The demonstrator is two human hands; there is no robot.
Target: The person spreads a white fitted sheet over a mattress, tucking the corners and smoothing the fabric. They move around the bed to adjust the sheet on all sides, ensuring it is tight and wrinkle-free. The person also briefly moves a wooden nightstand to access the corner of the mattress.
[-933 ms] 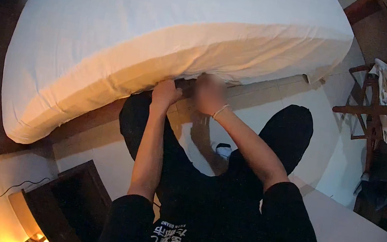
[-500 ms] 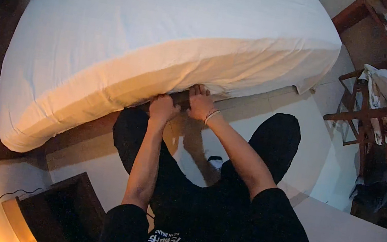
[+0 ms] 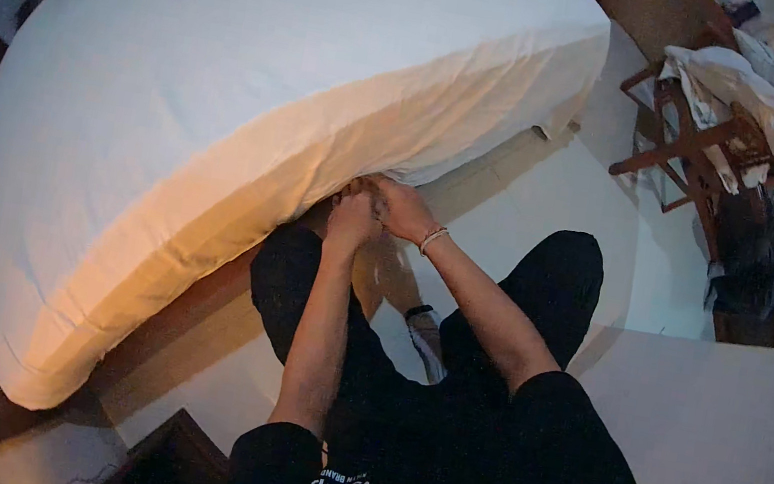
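A white fitted-looking bed sheet (image 3: pixel 248 98) covers a mattress whose near side slants across the view. At the lower edge of that side, my left hand (image 3: pixel 353 220) is closed with its fingers curled at the sheet's hem. My right hand (image 3: pixel 402 210), with a bracelet on its wrist, is right beside it and touching or nearly touching it. Its fingers are also bent in at the hem, and the fingertips are partly hidden under the sheet's edge. Around my hands the cloth is bunched and wrinkled.
Dark wood of the bed frame (image 3: pixel 184 311) shows below the mattress. A wooden chair (image 3: pixel 690 148) with white cloths (image 3: pixel 754 98) over it stands at the upper right. My bent knees are close to the bed, on a pale floor (image 3: pixel 556 198). A dark box-like piece (image 3: pixel 175 462) sits lower left.
My left hand has moved right, up against my right hand, which has shifted slightly left. The view has turned, so the bed and chair sit differently in it.
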